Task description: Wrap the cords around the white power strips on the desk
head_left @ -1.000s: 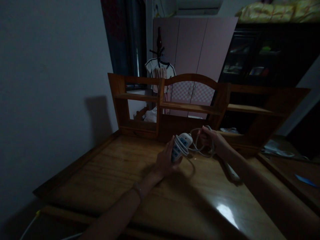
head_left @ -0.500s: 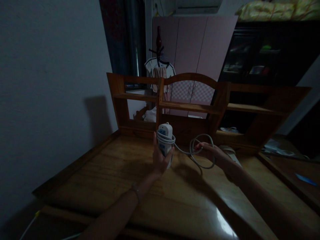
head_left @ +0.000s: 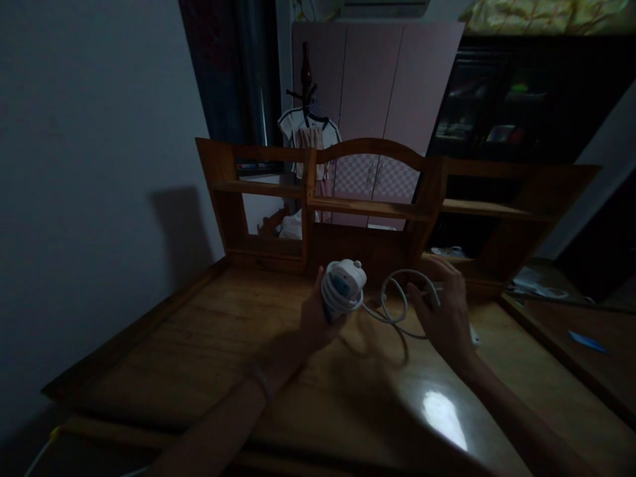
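Head cam: L hand point(head_left: 314, 319) closed round pwr strip point(head_left: 350, 271) above desk point(head_left: 199, 344), cord point(head_left: 348, 307) wound over it; thumb one side, fingers the other. R hand point(head_left: 450, 318) half-open, cord loops near fingertips; can't tell if gripping. Strip's lower end hidden by L hand; markings too dim to read.

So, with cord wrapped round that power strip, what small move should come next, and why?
Probably carry the right hand round the power strip, guiding the loose cord into another turn: the left hand grips the strip, turns already circle it, and slack loops hang between the two hands.
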### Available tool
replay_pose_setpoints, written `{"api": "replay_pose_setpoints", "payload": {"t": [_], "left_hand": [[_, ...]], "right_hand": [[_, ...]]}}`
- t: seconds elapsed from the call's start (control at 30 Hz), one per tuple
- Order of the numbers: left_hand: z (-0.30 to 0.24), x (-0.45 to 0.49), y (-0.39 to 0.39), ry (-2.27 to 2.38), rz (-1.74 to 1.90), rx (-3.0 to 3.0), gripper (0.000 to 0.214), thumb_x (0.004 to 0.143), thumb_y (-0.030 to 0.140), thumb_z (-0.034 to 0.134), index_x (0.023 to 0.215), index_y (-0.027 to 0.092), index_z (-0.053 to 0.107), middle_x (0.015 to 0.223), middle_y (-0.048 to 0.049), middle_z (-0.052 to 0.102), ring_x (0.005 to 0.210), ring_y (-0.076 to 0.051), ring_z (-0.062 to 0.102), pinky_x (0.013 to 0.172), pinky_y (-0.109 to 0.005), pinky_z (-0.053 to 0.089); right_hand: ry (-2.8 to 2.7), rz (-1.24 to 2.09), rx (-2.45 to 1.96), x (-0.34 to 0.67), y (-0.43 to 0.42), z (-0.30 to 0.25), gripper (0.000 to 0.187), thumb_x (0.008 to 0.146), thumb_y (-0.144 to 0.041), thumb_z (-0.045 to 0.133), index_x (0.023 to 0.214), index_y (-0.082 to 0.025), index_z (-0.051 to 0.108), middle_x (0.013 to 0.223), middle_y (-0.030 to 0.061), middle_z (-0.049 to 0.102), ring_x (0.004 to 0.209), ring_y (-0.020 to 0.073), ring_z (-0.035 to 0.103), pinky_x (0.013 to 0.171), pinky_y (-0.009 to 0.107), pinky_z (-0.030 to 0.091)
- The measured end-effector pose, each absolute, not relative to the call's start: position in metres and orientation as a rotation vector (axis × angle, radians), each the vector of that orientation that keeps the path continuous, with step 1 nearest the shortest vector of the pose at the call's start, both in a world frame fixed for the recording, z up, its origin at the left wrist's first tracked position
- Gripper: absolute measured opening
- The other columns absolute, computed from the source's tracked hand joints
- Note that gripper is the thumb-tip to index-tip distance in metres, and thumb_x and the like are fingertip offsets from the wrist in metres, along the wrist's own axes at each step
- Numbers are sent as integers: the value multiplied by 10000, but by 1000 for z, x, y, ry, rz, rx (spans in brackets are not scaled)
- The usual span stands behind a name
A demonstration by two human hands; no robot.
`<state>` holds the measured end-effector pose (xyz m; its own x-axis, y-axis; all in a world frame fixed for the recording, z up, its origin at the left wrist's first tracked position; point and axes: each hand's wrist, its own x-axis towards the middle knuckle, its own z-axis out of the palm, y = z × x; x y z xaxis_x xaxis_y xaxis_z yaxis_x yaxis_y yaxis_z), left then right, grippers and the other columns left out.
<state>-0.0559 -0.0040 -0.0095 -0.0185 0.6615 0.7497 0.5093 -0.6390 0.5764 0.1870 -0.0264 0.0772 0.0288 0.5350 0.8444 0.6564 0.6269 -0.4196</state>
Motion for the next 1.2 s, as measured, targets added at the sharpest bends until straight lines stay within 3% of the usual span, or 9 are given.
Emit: {"api": "replay_pose_setpoints", "payload": {"t": [0.07,0.17,0.27,0.37,0.57,0.7,0.87,1.07,1.2], "left_hand": [[-16,-56,-2,1156,1711,2277,1015,730,467,656,1495,205,41,1299,-135,562,1110,-291,598,890,-403,507],[-21,-56,-1,1047,1626,2541,957,762,500,595,1500,220,54,1358,-144,508,1138,-302,575,913,-424,496],[-18,-56,-3,931,1572,2758,912,807,492,531,1502,197,20,1420,-166,432,1153,-308,554,924,-440,480],[-14,-56,-5,855,1552,2873,893,832,471,500,1498,177,-17,1429,-184,411,1133,-298,558,921,-429,474],[-11,-56,-6,871,1608,2818,907,810,458,550,1494,171,28,1410,-187,406,1260,-309,453,973,-426,451],[-14,-54,-5,1024,1595,2775,913,808,433,567,1495,178,23,1328,-186,477,1180,-308,523,901,-425,492],[-8,-51,-5,1256,1483,2554,890,809,431,573,1497,222,49,1334,-157,482,1140,-294,558,832,-392,520],[2,-49,-5,1327,1772,1980,880,805,368,620,1486,221,82,1387,-134,461,1223,-268,509,972,-393,450],[7,-47,-7,1260,1965,1694,875,840,354,596,1486,247,16,1414,-124,427,1271,-243,463,1046,-421,393]], "right_hand": [[-1737,-38,-955,173,-32,86,461,876,-289,564,1320,-256,444,1374,99,430,1290,265,381,1094,481,281],[-1899,381,-896,159,-35,94,351,934,-328,474,1281,-271,483,1285,77,516,1158,228,507,998,402,400],[-2006,772,-861,154,-31,98,292,961,-411,409,1081,-225,599,1042,48,615,967,197,572,875,320,450],[-2034,881,-902,152,-25,99,377,948,-488,404,832,-186,598,795,9,587,752,157,543,686,250,436],[-2107,585,-912,147,-18,112,356,940,-471,444,753,-189,557,734,-6,534,690,132,503,628,235,378],[-2148,308,-893,144,-18,139,269,920,-442,500,855,-202,603,798,16,581,718,144,530,636,244,384],[-2178,35,-774,136,-35,175,197,887,-389,573,844,-206,629,836,28,583,730,142,539,641,246,399],[-2310,-58,-736,141,-68,183,181,846,-404,627,805,-230,655,759,21,603,657,140,544,590,250,376],[-2560,-9,-976,153,-68,165,206,879,-384,580,742,-237,619,590,-16,585,490,110,493,489,252,262]]}}
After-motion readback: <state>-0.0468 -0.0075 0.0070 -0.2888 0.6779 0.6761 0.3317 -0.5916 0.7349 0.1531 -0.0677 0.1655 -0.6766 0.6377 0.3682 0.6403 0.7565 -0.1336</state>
